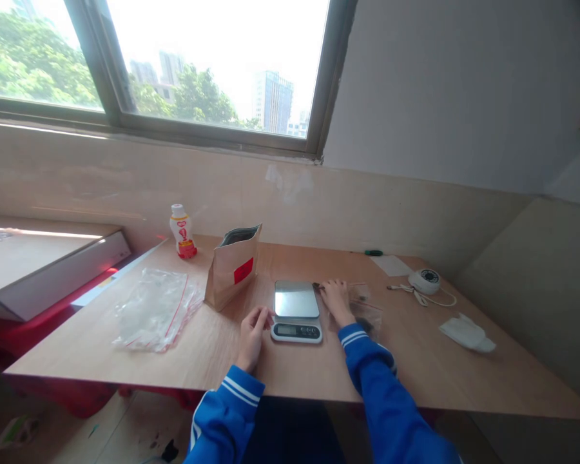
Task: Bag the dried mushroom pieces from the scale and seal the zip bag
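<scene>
A small digital kitchen scale with a bare steel platform sits on the wooden table in front of me. My left hand rests on the table by the scale's left front corner, fingers loosely curled, holding nothing. My right hand lies flat on a clear zip bag just right of the scale; dark contents show inside the bag. A small dark object pokes out by my fingertips. An open brown paper pouch with a red label stands left of the scale.
A pile of clear zip bags with red strips lies at the left. A small drink bottle stands by the wall. At the right are a white round device with cable, a white cloth, paper and a green pen.
</scene>
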Available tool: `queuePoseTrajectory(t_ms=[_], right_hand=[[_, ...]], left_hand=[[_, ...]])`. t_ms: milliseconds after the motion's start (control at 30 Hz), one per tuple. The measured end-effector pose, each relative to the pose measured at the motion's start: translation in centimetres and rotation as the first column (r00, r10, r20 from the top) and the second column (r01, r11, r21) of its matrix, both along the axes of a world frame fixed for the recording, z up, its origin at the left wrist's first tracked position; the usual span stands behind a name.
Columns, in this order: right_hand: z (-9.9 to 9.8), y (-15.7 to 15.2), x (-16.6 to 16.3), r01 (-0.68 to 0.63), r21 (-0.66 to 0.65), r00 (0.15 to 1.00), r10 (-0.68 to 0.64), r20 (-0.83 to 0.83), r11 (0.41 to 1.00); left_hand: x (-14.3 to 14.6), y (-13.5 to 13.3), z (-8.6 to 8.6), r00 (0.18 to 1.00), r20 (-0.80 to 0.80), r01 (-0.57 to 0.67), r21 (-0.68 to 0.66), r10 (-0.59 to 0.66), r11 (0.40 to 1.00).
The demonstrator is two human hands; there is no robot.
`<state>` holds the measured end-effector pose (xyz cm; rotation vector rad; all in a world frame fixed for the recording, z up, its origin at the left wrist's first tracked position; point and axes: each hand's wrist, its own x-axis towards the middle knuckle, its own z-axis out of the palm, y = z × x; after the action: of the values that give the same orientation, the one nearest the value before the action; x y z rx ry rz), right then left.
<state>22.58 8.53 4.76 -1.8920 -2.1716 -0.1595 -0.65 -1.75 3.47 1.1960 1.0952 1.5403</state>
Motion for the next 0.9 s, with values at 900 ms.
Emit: queuePoseTrajectory(t_ms=[900], right_hand=[[8.4, -6.7, -3.3, -0.477, 0.228, 0.783, 0.528, -0.330, 0.849]], left_hand=[[-10.7, 6.6, -1.8, 0.419, -0.647, -0.539, 0.387, 0.637, 0.748]])
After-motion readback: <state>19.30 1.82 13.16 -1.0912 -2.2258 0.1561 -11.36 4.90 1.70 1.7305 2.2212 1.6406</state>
